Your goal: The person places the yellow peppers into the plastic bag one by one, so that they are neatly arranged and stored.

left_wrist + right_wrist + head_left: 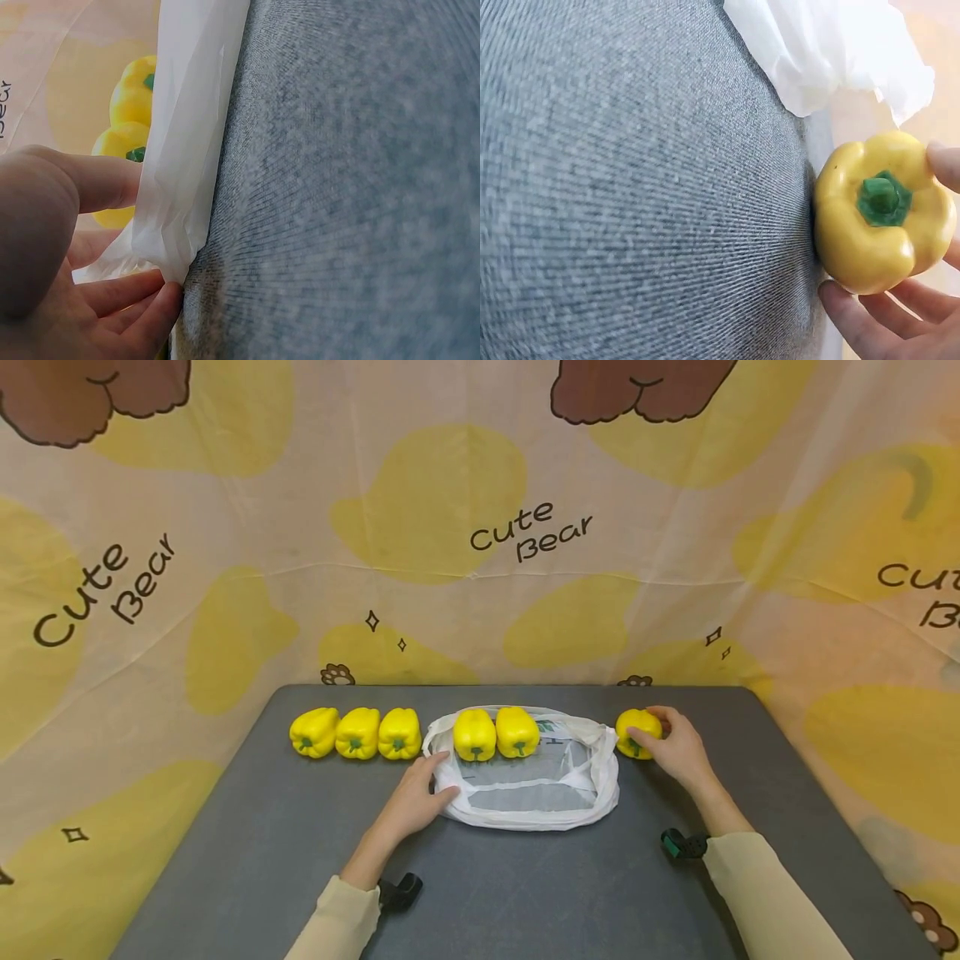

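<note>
A white plastic bag (517, 818) lies with its mouth spread wide on the dark table. Two yellow bell peppers (496, 734) sit side by side within its far part. At the bag's left rim my left hand (415, 797) holds the edge; in the left wrist view the thumb and fingers lie about the white plastic (187, 127). Right of the bag, my right hand (678, 747) grips another yellow bell pepper (632, 735). The right wrist view shows this pepper (847, 240) with its green stem facing the camera, fingers around its side, low at the table surface.
Several objects stand along the far side: a row of three yellow bell peppers (358, 734) is left of the bag. Behind the grey table (525, 893) hangs a printed cloth (420, 510) with yellow patches and lettering.
</note>
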`<act>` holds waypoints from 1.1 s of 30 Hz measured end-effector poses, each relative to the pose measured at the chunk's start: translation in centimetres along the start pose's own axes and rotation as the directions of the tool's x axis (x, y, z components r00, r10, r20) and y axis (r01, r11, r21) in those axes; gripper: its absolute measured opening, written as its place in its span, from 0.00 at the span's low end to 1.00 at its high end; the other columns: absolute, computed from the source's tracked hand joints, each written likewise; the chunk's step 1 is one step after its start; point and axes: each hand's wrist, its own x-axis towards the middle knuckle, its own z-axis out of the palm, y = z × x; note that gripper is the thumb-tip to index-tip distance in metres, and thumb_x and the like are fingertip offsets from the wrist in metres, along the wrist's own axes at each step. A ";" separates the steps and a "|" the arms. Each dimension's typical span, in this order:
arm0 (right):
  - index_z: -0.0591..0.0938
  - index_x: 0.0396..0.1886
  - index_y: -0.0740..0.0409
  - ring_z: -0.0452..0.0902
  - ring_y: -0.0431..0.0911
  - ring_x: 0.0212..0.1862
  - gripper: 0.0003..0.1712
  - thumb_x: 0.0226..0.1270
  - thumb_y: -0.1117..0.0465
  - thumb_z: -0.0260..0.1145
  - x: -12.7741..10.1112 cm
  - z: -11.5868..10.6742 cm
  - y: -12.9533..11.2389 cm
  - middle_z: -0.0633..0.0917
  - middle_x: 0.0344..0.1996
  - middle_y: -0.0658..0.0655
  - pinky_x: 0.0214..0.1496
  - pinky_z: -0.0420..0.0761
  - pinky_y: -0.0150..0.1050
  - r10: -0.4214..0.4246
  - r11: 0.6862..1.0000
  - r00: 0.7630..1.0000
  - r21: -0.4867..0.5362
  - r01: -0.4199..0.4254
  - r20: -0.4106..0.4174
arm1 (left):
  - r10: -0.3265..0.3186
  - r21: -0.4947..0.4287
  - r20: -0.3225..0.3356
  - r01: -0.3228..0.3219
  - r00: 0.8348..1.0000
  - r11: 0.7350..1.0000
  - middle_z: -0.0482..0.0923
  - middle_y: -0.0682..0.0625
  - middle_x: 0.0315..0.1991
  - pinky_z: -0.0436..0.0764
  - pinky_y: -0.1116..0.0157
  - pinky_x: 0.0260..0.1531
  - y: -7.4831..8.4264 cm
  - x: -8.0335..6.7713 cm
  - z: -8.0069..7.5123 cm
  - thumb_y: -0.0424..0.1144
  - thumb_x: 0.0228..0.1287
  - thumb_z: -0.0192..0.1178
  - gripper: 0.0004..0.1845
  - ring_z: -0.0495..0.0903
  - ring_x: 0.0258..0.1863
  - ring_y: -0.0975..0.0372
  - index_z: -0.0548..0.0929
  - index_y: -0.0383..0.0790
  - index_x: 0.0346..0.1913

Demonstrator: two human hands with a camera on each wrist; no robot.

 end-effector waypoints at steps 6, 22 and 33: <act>0.66 0.71 0.70 0.70 0.66 0.60 0.44 0.70 0.43 0.68 -0.2 -0.1 -0.5 0.72 0.64 0.73 0.62 0.72 0.61 0.024 1.000 1.000 0.018 -0.024 0.011 | -0.012 -0.006 0.009 0.012 1.000 1.000 0.73 0.46 0.47 0.72 0.54 0.47 -0.1 0.0 0.2 0.42 0.67 0.67 0.33 0.70 0.47 0.54 0.71 0.39 0.73; 0.69 0.69 0.70 0.72 0.68 0.61 0.35 0.71 0.53 0.66 -0.1 -0.1 -1.0 0.74 0.62 0.74 0.63 0.71 0.64 -0.008 0.998 0.999 -0.055 0.010 0.034 | -0.007 -0.017 0.013 0.007 1.000 1.000 0.73 0.44 0.49 0.71 0.52 0.50 0.2 -0.1 -0.1 0.41 0.67 0.66 0.33 0.70 0.49 0.53 0.71 0.38 0.73; 0.66 0.72 0.70 0.72 0.67 0.61 0.42 0.69 0.49 0.69 0.5 0.4 -1.4 0.73 0.63 0.74 0.61 0.74 0.61 -0.028 0.999 0.997 -0.028 0.030 0.070 | 0.011 -0.007 0.003 -0.011 1.000 1.000 0.73 0.45 0.45 0.71 0.53 0.47 0.1 0.0 0.0 0.41 0.67 0.66 0.33 0.70 0.46 0.54 0.71 0.37 0.72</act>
